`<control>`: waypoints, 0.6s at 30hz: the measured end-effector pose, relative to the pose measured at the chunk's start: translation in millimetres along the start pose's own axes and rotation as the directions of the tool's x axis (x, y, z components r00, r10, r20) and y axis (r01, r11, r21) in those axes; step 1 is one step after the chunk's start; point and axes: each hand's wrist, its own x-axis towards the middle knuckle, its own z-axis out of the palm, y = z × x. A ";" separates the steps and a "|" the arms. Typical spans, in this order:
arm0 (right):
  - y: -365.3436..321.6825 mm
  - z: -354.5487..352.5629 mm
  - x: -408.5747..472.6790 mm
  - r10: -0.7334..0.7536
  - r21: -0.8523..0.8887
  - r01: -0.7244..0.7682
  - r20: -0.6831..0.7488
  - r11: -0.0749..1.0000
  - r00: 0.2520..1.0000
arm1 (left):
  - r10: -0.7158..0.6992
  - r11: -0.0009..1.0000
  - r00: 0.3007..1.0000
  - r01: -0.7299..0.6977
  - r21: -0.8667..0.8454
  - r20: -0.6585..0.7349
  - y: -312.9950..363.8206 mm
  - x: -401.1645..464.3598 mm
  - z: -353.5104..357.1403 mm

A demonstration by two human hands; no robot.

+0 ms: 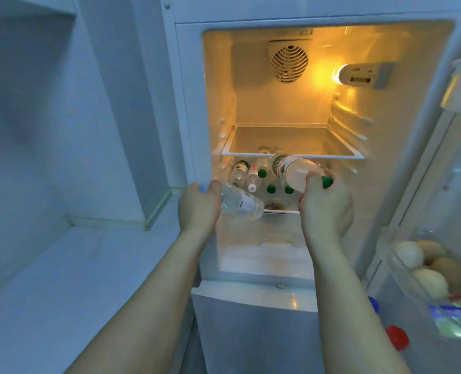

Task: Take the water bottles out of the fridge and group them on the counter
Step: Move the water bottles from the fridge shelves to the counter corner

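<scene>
The fridge (385, 184) stands open and lit. My left hand (198, 209) grips a clear water bottle with a white label (240, 202), lying on its side at the front of the lower shelf. My right hand (325, 205) grips the neck end of a green-capped water bottle (295, 170), tilted with its base pointing back and left. Several more bottles (253, 171) with green or white caps lie on the lower shelf (278, 211) behind both hands. The counter (70, 279) lies to the left of the fridge.
A bare glass shelf (291, 141) sits above the bottles. The open fridge door (456, 184) at right holds eggs (429, 268), packets and a red-capped item (398, 337). A white wall corner (143, 130) stands between the counter and the fridge.
</scene>
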 end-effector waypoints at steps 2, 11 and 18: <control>-5.3 -14.1 -13.4 -0.037 -0.093 0.043 0.059 0.995 0.998 | 0.080 0.974 0.996 -0.089 0.209 0.049 6.5 -9.9 -24.1; -13.2 -32.6 -99.2 -0.122 -0.316 0.262 0.401 0.912 0.908 | 0.153 0.749 0.972 -0.233 0.620 0.180 -3.2 -76.5 -118.2; -24.1 -46.4 -202.3 -0.100 -0.305 0.305 0.539 0.902 0.837 | 0.142 0.730 0.973 -0.226 0.645 0.180 -33.4 -139.1 -209.9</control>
